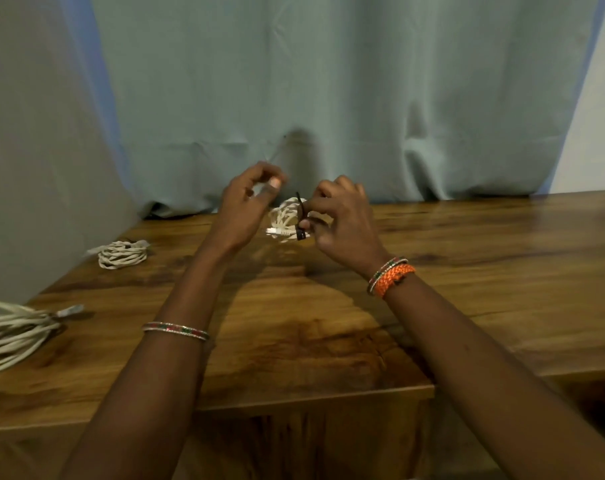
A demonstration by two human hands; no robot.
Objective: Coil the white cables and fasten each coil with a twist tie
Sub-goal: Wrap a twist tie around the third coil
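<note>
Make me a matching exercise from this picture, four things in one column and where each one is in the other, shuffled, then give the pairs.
Things:
1. black twist tie
2. orange braided band
3. small coil
4. large coil

Places:
A. on the table at the picture's left edge
B. on the right wrist
C. far left of the table, near the wall
D. around the cable bundle between the hands

Pairs: 1-D, 2-B, 3-C, 4-A

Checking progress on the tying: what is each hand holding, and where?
Right hand pinches the black tie around the white coil; left hand seems empty.
</note>
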